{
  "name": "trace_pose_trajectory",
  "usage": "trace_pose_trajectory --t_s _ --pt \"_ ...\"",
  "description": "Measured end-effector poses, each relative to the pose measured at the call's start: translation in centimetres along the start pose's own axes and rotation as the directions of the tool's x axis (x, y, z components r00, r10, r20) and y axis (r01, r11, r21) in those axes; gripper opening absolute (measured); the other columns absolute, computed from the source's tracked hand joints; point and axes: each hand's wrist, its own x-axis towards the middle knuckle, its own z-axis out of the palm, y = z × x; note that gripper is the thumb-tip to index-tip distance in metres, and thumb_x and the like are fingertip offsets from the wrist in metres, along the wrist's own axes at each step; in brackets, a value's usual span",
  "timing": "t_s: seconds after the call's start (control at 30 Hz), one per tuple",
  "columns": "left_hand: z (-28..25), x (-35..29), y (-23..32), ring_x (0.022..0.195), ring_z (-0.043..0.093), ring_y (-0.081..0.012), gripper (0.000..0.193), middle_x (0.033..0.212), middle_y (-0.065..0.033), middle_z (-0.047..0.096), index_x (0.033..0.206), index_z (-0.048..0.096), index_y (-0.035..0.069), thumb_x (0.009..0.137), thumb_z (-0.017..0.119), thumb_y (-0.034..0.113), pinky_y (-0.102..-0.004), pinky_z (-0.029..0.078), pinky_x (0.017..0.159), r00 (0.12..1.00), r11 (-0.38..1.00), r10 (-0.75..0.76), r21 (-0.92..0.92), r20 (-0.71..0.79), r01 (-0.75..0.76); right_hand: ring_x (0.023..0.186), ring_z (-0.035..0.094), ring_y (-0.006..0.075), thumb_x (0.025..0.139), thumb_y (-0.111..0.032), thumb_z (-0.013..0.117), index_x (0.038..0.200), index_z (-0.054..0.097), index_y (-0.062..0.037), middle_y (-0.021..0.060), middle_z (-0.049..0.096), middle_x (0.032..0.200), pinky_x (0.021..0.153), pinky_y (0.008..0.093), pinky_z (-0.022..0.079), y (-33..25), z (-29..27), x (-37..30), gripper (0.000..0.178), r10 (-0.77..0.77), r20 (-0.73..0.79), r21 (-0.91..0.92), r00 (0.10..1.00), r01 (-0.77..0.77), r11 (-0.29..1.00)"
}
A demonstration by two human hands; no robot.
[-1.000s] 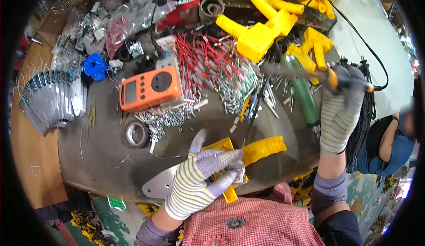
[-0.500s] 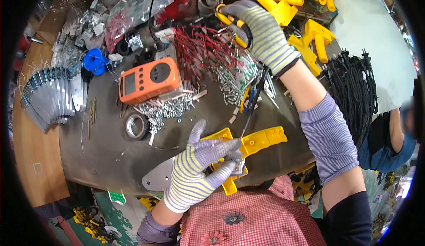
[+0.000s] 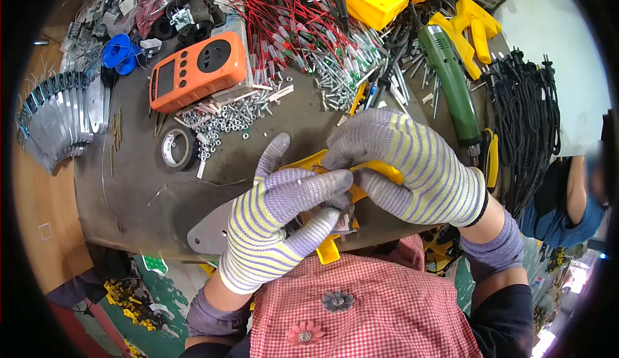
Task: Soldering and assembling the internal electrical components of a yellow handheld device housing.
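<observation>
Yellow plastic housing [image 3: 327,250] sits at lower centre, gripped by the left hand [image 3: 264,226], which should stay steady while the right hand [image 3: 419,171], fingers curled over the housing, works in small moves; I cannot tell whether its fingertips pinch anything. Room for moving lies at left, between tape roll [image 3: 167,150] and the worktop's [image 3: 132,213] front edge; at right, the green power tool [image 3: 449,77] and black cords [image 3: 522,113] narrow it.
</observation>
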Motion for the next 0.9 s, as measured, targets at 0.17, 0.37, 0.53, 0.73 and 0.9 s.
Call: trace_pose_trajectory --t_s 0.17,0.37,0.53,0.73,0.9 --pt "0.3 0.1 0.3 0.084 0.071 -0.0185 0.043 0.084 -0.0041 0.074 0.117 0.070 0.009 0.075 0.076 0.001 -0.0535 0.031 0.118 0.999 0.999 0.026 0.036 -0.028 -0.025 0.098 0.062 0.0364 0.077 -0.015 0.069 0.113 0.063 -0.0066 0.0137 0.063 0.098 0.091 0.0448 0.047 0.3 0.3 -0.1 0.037 -0.042 0.030 0.004 0.999 0.042 0.999" --pt "0.3 -0.1 0.3 0.084 0.070 -0.0196 0.043 0.086 -0.0041 0.073 0.118 0.069 0.007 0.076 0.077 0.004 -0.0548 0.031 0.117 0.998 0.994 0.046 0.104 -0.033 -0.043 0.098 0.061 0.0357 0.076 -0.019 0.074 0.109 0.065 -0.0064 0.0125 0.063 0.095 0.092 0.0458 0.046 0.6 0.8 -0.6 0.037 -0.046 0.016 -0.080 0.999 0.047 0.996" --pt "0.4 -0.1 0.3 0.084 0.069 -0.0190 0.046 0.092 -0.0032 0.072 0.119 0.069 0.007 0.074 0.078 0.004 -0.0525 0.030 0.118 0.996 0.988 0.081 0.135 -0.039 -0.075 0.100 0.060 0.0361 0.076 -0.020 0.076 0.108 0.066 -0.0068 0.0130 0.062 0.099 0.094 0.0447 0.046 1.0 0.8 -1.1 0.035 -0.046 0.011 -0.053 0.999 0.046 0.998" --pt "-0.4 -0.1 1.0 0.096 0.065 -0.0218 0.053 0.104 -0.0035 0.069 0.124 0.069 0.008 0.073 0.080 0.017 -0.0473 0.033 0.114 0.996 0.932 0.087 0.353 -0.010 -0.077 0.103 0.059 0.0373 0.076 -0.019 0.077 0.107 0.066 -0.0058 0.0135 0.062 0.105 0.095 0.0448 0.047 1.0 0.3 -1.0 0.035 -0.019 0.082 -0.080 0.996 0.026 0.996" --pt "-0.8 0.2 0.8 0.103 0.060 -0.0263 0.058 0.112 -0.0064 0.065 0.127 0.068 0.009 0.070 0.079 0.020 -0.0437 0.038 0.102 0.993 0.921 0.109 0.379 -0.035 -0.088 0.097 0.064 0.0299 0.078 -0.006 0.077 0.117 0.061 -0.0039 0.0106 0.063 0.102 0.088 0.0398 0.052 -1.0 0.3 -0.5 0.042 0.199 0.038 0.135 0.979 -0.202 0.970"
